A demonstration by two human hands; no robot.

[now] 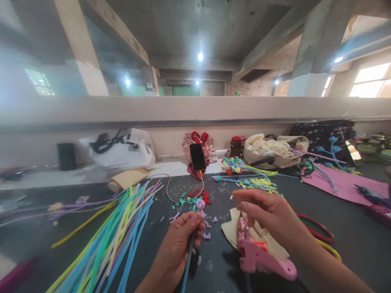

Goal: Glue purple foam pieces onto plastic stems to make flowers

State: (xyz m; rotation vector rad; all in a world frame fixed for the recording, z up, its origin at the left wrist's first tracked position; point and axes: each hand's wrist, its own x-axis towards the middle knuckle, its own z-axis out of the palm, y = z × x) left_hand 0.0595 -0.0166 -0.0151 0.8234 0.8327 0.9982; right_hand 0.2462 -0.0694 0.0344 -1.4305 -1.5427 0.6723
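My left hand (179,250) is closed round a thin blue stem (187,264) that carries a small purple foam flower (200,204) at its top. My right hand (269,215) hovers just right of the flower, fingers curled together in a loose pinch; what they hold, if anything, is too small to see. Below that hand a pink glue gun (259,254) lies on a cream cloth (229,232) on the dark table. Small purple, red and green foam scraps (195,197) are scattered around the flower.
A sheaf of coloured stems (122,228) fans across the left. A phone (197,156) on a white cable leans at the back wall, beside white bags (122,152) and a cream bag (269,150). Finished flower stems (244,175) lie behind; a pink sheet (345,183) sits right.
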